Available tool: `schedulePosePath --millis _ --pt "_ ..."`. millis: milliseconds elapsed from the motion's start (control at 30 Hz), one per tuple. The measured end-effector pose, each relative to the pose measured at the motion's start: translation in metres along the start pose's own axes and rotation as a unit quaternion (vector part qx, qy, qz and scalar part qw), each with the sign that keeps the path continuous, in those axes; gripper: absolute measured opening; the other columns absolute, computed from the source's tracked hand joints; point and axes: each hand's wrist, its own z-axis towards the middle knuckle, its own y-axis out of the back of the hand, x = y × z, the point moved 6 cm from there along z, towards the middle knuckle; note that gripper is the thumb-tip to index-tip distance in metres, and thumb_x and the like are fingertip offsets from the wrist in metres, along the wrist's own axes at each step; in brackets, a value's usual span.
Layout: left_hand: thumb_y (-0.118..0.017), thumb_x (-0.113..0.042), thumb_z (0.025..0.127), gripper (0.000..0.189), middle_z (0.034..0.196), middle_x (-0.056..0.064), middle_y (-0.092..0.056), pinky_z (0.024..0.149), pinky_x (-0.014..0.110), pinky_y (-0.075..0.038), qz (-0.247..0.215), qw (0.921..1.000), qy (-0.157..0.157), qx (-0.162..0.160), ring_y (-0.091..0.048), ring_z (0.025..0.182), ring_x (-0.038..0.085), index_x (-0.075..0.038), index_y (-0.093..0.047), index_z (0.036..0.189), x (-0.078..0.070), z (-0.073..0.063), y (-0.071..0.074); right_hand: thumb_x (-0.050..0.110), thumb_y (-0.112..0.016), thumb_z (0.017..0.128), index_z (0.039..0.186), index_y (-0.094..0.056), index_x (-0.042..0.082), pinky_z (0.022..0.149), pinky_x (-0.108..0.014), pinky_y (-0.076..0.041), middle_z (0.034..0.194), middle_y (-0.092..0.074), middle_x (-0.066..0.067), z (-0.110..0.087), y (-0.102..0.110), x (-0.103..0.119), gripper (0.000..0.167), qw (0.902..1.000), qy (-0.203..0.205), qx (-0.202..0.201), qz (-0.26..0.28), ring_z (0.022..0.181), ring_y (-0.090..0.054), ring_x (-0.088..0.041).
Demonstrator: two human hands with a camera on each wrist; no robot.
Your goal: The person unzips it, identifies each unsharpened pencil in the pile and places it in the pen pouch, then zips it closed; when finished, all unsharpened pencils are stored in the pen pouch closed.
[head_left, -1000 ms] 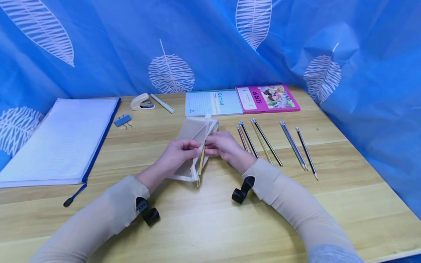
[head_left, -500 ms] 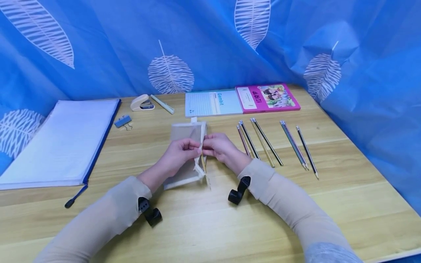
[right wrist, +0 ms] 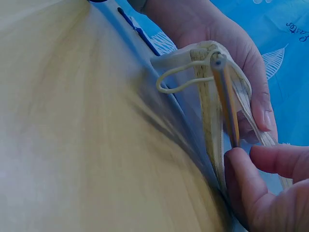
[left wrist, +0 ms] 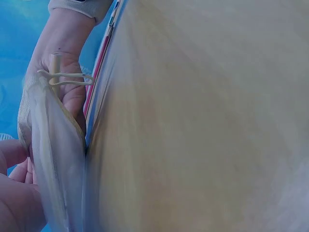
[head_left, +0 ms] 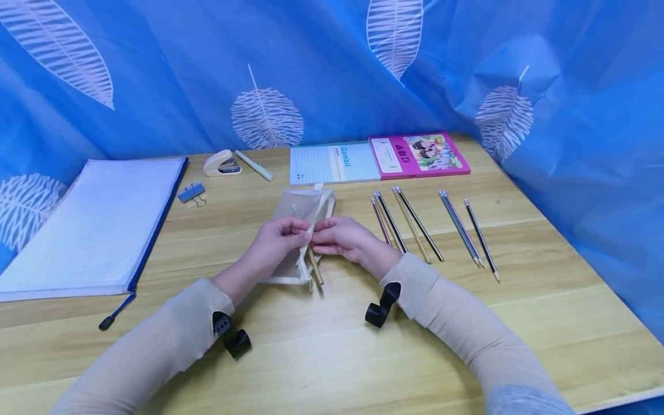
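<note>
Pinches the pouch [head_left: 287, 266] by one edge with the left hand [head_left: 277, 239] and, seemingly, the pencil [head_left: 315, 266] with the right hand [head_left: 346, 237]; cannot tell about any grip on the other edge. Now slants the pouch's mouth more than half a second ago, over the table [head_left: 332, 357] between folder [head_left: 98, 225] and loose pencils [head_left: 421, 223]. Leaves the pencil's near end jutting out, so probably only partway in.

The right hand [right wrist: 270, 193] hides the far part of the pencil [right wrist: 226, 99]. The left wrist view crops the left hand [left wrist: 17, 198] and pouch [left wrist: 65, 154]; the head view crops the white folder [head_left: 93, 225]. Label print on the pink book [head_left: 422, 157] is too small to read.
</note>
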Motion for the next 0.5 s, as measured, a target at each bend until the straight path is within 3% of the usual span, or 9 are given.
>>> schedulePosePath --millis 133,233,400,500 --pt "-0.063 -0.002 0.084 0.03 0.084 0.0 -0.058 0.069 0.018 -0.049 0.002 0.9999 0.012 -0.01 -0.055 0.078 0.009 0.006 -0.058 0.112 0.003 0.002 0.001 -0.011 -0.052 0.085 0.122 -0.045 -0.01 0.079 -0.028 -0.053 0.09 -0.059 -0.011 -0.004 0.006 -0.003 0.038 0.9999 -0.003 -0.006 -0.016 0.074 -0.064 -0.015" --pt "-0.063 -0.002 0.084 0.029 0.084 0.0 -0.057 0.069 0.018 -0.049 -0.003 0.9996 0.021 -0.018 -0.055 0.078 0.009 0.005 -0.058 0.112 0.005 0.003 0.003 -0.008 -0.055 0.085 0.118 -0.048 -0.008 0.076 -0.029 -0.054 0.087 -0.06 -0.01 -0.008 0.008 -0.005 0.033 0.9981 -0.013 0.008 -0.059 0.073 -0.064 -0.014" --pt "-0.062 -0.002 0.085 0.029 0.085 -0.001 -0.057 0.069 0.018 -0.049 -0.012 0.9992 0.023 -0.031 -0.055 0.079 0.009 0.003 -0.058 0.112 0.004 0.001 0.005 -0.004 -0.062 0.081 0.106 -0.054 -0.007 0.068 -0.027 -0.055 0.082 -0.061 -0.007 -0.016 0.0 -0.008 0.026 0.9849 -0.021 0.052 -0.164 0.068 -0.062 -0.013" --pt "-0.062 -0.002 0.085 0.029 0.084 -0.002 -0.057 0.069 0.018 -0.049 -0.015 0.9992 0.017 -0.034 -0.055 0.078 0.008 0.003 -0.058 0.112 0.003 0.0 0.005 -0.004 -0.064 0.079 0.102 -0.057 -0.006 0.062 -0.024 -0.055 0.076 -0.061 -0.005 -0.018 -0.004 -0.01 0.024 0.9802 -0.024 0.055 -0.189 0.063 -0.061 -0.012"
